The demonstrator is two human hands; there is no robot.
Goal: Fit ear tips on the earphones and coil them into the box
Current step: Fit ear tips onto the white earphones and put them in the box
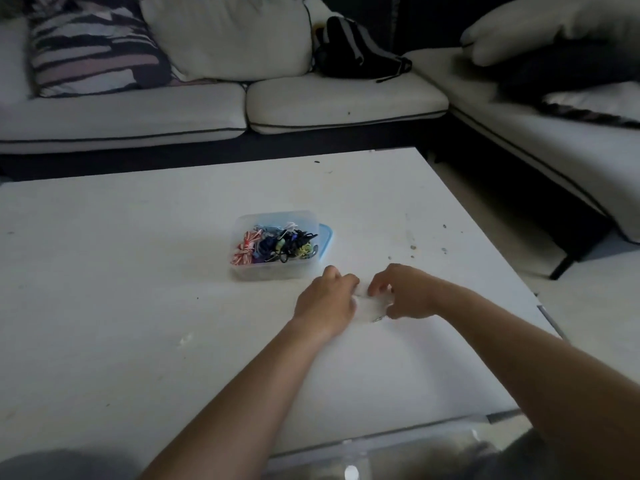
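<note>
A clear plastic box (273,271) stands on the white table (138,306), filled with several coloured coiled earphones (277,245). Its blue lid (327,237) lies under or behind its right side. Just in front and to the right of the box, my left hand (327,303) and my right hand (403,292) meet over a white earphone cable (370,306), pale and hard to tell from the table. Both hands have curled fingers pinching it. A small metal plug (378,319) pokes out below my right hand. No ear tips can be made out.
A white sofa (311,105) with cushions wraps around the table's far and right sides. A black bag (360,50) lies on it. The table's right edge runs close to my right forearm. Small dark specks dot the table right of the box.
</note>
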